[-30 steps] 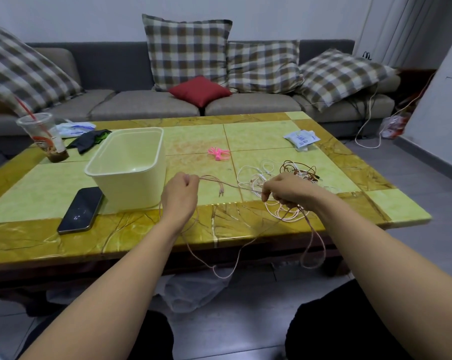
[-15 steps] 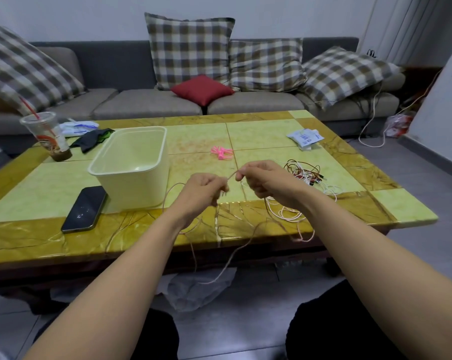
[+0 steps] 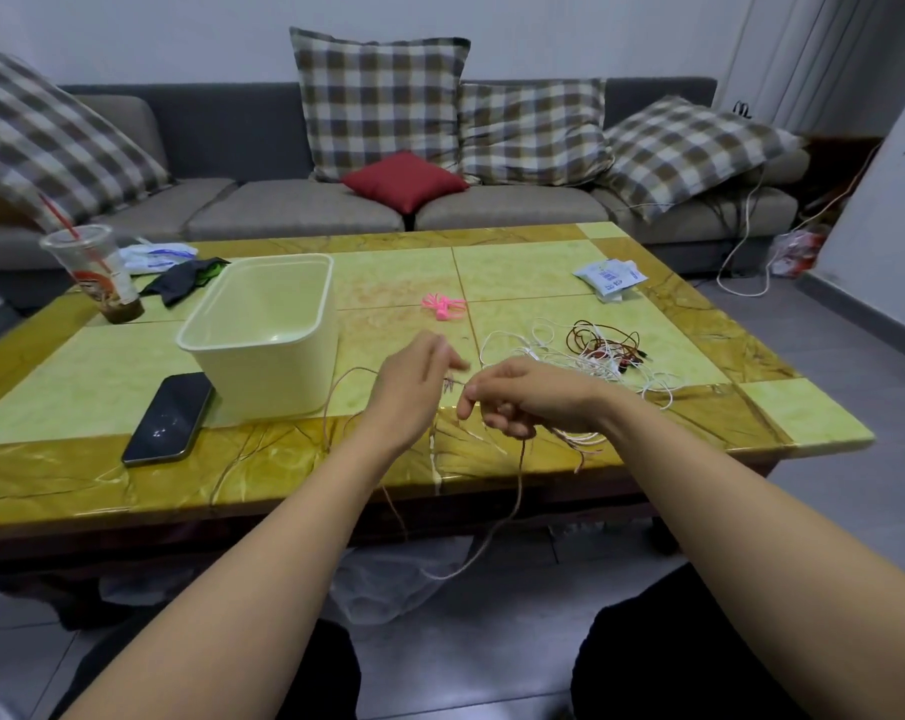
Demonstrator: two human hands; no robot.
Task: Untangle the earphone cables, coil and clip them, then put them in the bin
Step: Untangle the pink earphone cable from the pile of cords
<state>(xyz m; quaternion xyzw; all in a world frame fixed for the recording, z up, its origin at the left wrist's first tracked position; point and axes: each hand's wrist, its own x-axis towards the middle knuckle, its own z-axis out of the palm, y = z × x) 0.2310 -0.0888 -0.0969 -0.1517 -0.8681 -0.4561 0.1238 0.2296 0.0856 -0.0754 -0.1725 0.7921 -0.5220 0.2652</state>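
A thin tan earphone cable (image 3: 519, 491) runs between my two hands and hangs in a long loop below the table's front edge. My left hand (image 3: 408, 392) holds the cable's end at its fingertips, fingers stretched to the right; small plugs dangle there. My right hand (image 3: 528, 400) grips the same cable with curled fingers, close beside the left. Behind my right hand lie a white cable tangle (image 3: 538, 350) and a red-brown cable tangle (image 3: 603, 343). A pink clip (image 3: 442, 306) lies mid-table. The cream bin (image 3: 278, 376) stands left of my hands with nothing in it.
A black phone (image 3: 167, 418) lies in front of the bin. A plastic cup with a straw (image 3: 94, 275), a dark cloth (image 3: 185, 280) and white packets (image 3: 608, 275) sit near the far table corners. A sofa with cushions (image 3: 382, 101) is behind the table.
My hands came together from being spread apart. The right hand has since dropped slightly with the cable, and the left hand's fingers have stretched out.
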